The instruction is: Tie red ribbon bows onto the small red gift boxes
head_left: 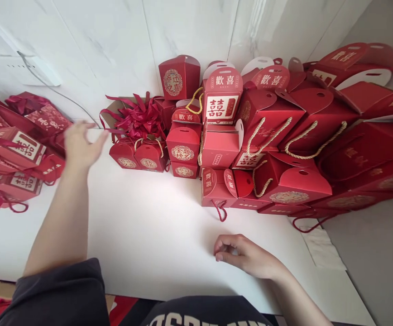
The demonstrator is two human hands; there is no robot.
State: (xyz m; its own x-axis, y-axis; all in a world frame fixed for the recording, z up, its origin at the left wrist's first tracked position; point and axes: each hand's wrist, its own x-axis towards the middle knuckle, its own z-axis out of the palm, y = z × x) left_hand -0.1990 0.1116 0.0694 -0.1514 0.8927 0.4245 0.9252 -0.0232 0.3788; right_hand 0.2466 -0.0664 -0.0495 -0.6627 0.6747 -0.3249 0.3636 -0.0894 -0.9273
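My left hand (83,144) is raised over the left part of the white table, slightly blurred, thumb and fingers apart with nothing visible in them. It lies between a heap of red gift boxes (25,147) with ribbons and a box of loose dark-red ribbons (144,120). One ribbon end trails from that box close to my thumb. My right hand (239,253) rests low over the table, its fingers loosely curled toward the thumb around an empty hollow. Beyond it stands a small red gift box (218,190) with a red cord loop, apart from the hand.
Stacked red gift boxes (267,122) with gold rope handles fill the back right against the marbled wall (189,27). A folded whitish cloth or paper (323,249) lies at the right edge of the white table (142,235). A grey cable (60,95) runs from a wall socket.
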